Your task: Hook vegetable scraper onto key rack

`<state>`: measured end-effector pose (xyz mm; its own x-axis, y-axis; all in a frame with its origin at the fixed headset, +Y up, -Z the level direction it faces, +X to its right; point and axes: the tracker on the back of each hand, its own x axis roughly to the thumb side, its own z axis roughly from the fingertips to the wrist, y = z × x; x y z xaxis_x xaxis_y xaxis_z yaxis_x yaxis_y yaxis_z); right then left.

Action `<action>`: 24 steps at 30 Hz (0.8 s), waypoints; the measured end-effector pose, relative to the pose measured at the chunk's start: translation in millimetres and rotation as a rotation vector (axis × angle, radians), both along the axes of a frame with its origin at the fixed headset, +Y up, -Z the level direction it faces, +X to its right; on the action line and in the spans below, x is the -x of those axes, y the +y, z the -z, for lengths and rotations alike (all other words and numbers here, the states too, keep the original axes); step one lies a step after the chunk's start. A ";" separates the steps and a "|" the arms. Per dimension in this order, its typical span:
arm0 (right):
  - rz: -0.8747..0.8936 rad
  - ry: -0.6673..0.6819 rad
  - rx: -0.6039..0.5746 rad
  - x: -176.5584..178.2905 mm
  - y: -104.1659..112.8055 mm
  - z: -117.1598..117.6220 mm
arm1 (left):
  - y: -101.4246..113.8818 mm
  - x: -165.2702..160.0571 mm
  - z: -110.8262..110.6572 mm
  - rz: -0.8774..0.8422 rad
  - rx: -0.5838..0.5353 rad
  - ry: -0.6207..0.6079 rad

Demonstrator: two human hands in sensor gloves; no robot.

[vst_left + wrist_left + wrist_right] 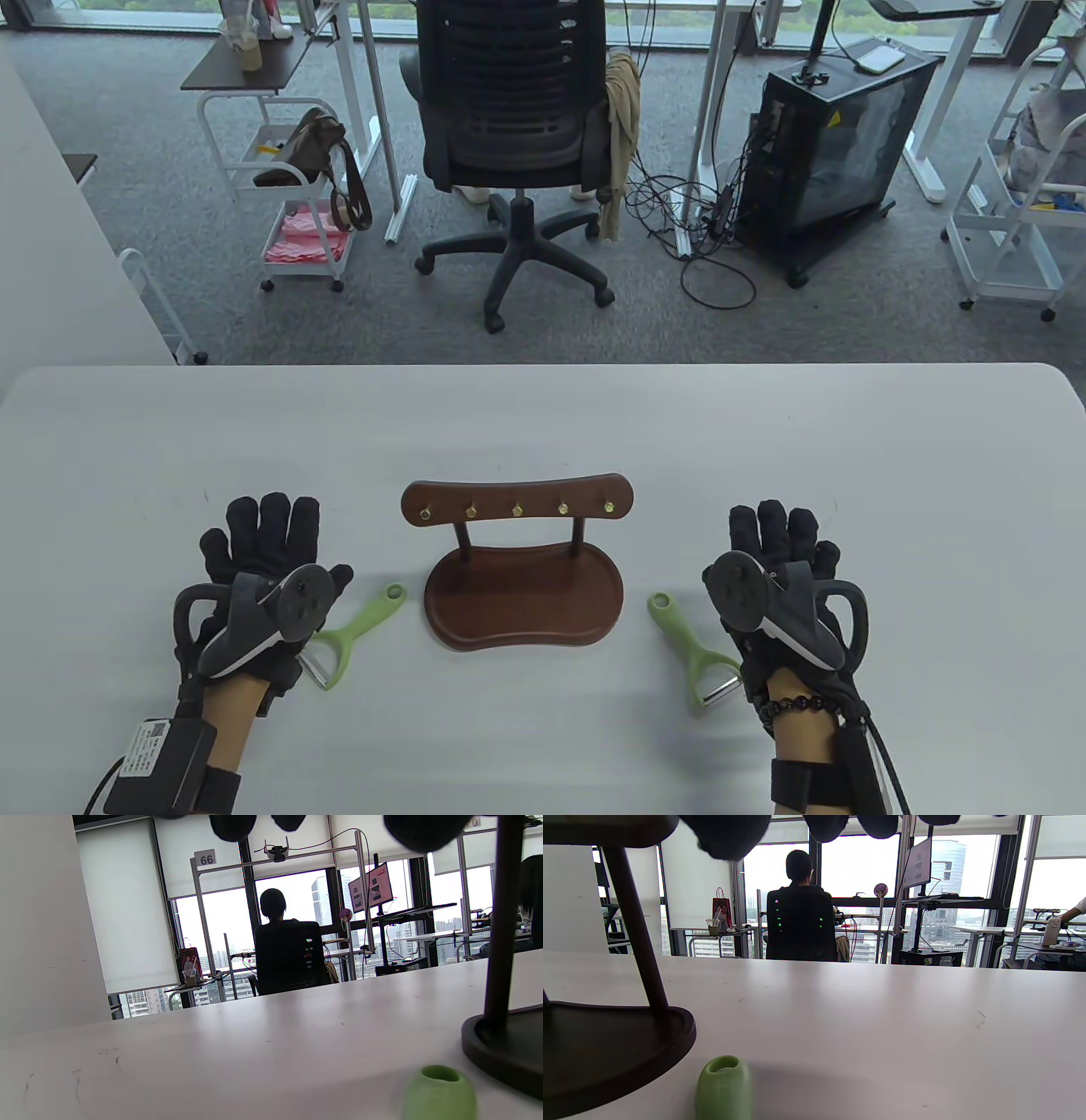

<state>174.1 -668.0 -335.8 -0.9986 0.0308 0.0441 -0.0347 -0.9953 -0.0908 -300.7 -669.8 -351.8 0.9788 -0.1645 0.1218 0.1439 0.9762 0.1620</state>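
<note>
While both hands point(263, 552) point(776, 556) lie flat, grip empty, I must first pinch a scraper point(361, 624) at the rack's point(517, 509) seven o'clock.

Light: even daylight, coming from the windows point(865, 866) on the far side of the room.
Table view: bright and sharp; soft, faint shadows under the rack point(519, 560) and both hands on the bench point(543, 424).
Wrist views: strongly backlit; windows blown out, the seated person point(282, 942) and rack post point(634, 929) reduced to dark silhouettes.
Focus: green peeler handles point(439, 1092) point(723, 1088) blurred up close; glove fingertips point(725, 834) out of focus along the top edge.
Glare: pale sheen on the bench in both wrist views.
</note>
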 end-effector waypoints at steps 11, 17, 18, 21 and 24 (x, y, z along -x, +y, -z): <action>-0.005 0.004 0.000 2.3 -0.5 0.4 | -0.7 -1.5 -0.1 0.003 -0.003 -0.003; -0.005 0.006 -0.002 3.4 -0.6 0.5 | -0.9 -2.1 -0.1 0.000 -0.001 -0.005; -0.005 0.007 -0.003 3.5 -0.7 0.6 | -1.0 -2.1 0.0 0.001 -0.003 -0.005; -0.003 0.008 -0.005 4.2 -0.7 0.6 | -0.9 -2.4 -0.4 0.001 -0.003 -0.005; -0.005 0.012 -0.001 6.0 -1.7 0.7 | -1.1 -2.6 -0.5 0.002 -0.003 -0.005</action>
